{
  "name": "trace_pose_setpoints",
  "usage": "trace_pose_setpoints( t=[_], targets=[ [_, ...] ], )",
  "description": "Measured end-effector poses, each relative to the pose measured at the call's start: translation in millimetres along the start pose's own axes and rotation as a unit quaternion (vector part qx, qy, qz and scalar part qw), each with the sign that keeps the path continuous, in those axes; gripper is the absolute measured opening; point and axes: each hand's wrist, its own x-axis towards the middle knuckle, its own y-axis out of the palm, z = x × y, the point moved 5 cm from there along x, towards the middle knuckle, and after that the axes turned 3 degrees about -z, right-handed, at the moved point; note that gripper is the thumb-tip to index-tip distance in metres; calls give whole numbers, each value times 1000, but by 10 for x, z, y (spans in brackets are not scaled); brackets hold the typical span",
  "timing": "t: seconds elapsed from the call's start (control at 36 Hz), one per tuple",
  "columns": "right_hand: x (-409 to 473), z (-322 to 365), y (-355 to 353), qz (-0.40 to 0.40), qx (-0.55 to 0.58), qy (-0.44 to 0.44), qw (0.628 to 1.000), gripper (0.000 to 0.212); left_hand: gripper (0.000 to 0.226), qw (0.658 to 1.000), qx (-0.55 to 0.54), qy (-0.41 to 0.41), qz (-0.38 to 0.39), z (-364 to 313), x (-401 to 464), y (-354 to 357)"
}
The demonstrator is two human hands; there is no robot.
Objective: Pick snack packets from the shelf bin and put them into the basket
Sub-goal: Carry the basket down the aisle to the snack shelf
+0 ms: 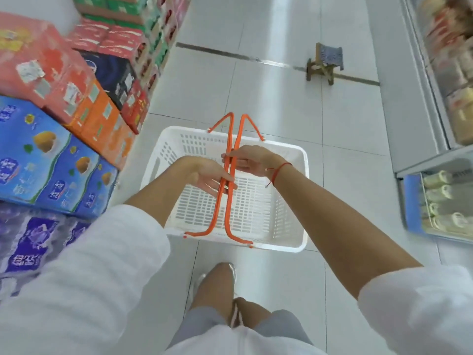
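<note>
Head view, one frame. Item: white slotted plastic basket [286, 221], held above the pale tiled floor [281, 103] in front of the person, nothing visible inside it. Two orange handles [231, 160] were raised and brought together over the basket's middle, running from its far rim to its near rim. Left hand [207, 175]: palm up beneath the handles, fingers loosely extended and touching the handles from the left; a firm grip could not be told. Right hand [247, 160]: laid across the handles from the right, fingers fairly straight, thumb at the handles; whether it clasped them could not be told. A red string bracelet [279, 170] sat on the right wrist. Both arms wore white sleeves [107, 272] pushed up the forearms. Along the floor's left edge: stacked cartons [48, 160] in blue, orange, red and dark colours. Along the right edge: a glass-fronted chiller [445, 80] with blurred goods. At the far side of the floor: a small folding stool [325, 62]. Snack packets and shelf bin: not identifiable in this blurred view.
</note>
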Motion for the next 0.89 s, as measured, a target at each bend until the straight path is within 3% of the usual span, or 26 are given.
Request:
trace_pose_setpoints(
  t=[0.58, 0.89],
  targets=[
    [1040, 1135, -2246, -170, 178, -4, 969, 6, 19, 985, 153, -13, 76, -2556, 1633, -43],
    [1561, 1824, -3350, -208, 229, 10, 951, 7, 13, 974, 205, -26, 94, -3852, 2453, -36]
  ],
)
